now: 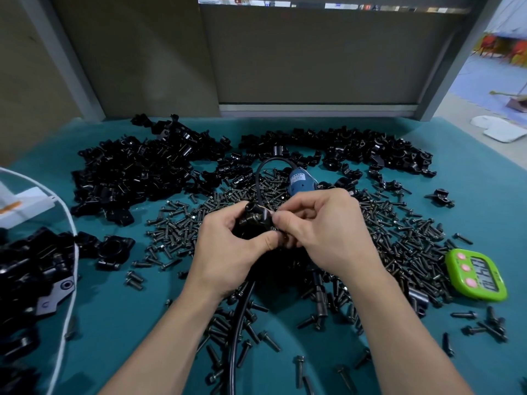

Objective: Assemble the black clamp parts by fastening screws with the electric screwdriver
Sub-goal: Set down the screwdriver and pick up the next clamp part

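Left hand (228,246) curled round a black clamp part (253,216), held just above the screw heap at bench centre, with one screw (250,217) seen seated in its face. Right hand (322,235) closed in a thumb-and-forefinger pinch on the part's right edge; contents of the pinch, if any, hidden by the fingertips.

Step in hand, by judgement: mating the pieces and starting a screw by finger before driving. To do well: hold the left grip firm; line up the holes first; turn the screw a little by hand to catch the thread straight, never forcing a tilted one.

Just beyond the knuckles, electric screwdriver (301,182) lying on the heap, blue body partly hidden by the right hand, black cable (241,323) looping round and down between the forearms. Worth guiding that cable clear of the work when reaching for the tool.

Loose screws (399,246) all round; unassembled clamp parts (137,172) piled behind, left and right. Farther out: green timer (474,273) at right, clear bag (67,223) of black pieces at left, all on the teal bench (114,323).
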Motion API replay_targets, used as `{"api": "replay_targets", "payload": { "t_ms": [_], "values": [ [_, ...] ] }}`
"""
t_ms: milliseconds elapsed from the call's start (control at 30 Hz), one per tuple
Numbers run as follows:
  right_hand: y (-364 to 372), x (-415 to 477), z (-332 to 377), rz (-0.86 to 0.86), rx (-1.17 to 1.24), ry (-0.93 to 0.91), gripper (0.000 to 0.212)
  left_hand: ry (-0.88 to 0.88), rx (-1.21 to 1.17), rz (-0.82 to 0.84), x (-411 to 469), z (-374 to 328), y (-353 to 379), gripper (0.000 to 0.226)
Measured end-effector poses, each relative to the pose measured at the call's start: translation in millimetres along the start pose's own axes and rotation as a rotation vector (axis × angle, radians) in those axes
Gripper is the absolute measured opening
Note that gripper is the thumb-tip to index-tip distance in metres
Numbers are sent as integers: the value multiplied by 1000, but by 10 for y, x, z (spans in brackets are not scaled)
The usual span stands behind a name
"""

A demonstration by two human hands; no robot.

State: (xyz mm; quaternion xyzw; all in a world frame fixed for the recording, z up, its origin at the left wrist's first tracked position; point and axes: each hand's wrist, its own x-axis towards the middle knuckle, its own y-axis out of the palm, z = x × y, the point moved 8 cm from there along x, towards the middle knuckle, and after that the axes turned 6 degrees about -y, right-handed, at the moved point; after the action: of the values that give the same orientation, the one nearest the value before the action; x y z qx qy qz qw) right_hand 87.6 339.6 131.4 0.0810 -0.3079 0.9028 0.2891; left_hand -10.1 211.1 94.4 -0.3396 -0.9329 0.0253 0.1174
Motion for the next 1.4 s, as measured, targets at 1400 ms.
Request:
{"api": "replay_targets", "payload": {
  "t_ms": [1400],
  "values": [
    [250, -34, 161, 98, -271, -129, 50, 196, 274, -265, -186, -155, -162, 50]
  ]
}}
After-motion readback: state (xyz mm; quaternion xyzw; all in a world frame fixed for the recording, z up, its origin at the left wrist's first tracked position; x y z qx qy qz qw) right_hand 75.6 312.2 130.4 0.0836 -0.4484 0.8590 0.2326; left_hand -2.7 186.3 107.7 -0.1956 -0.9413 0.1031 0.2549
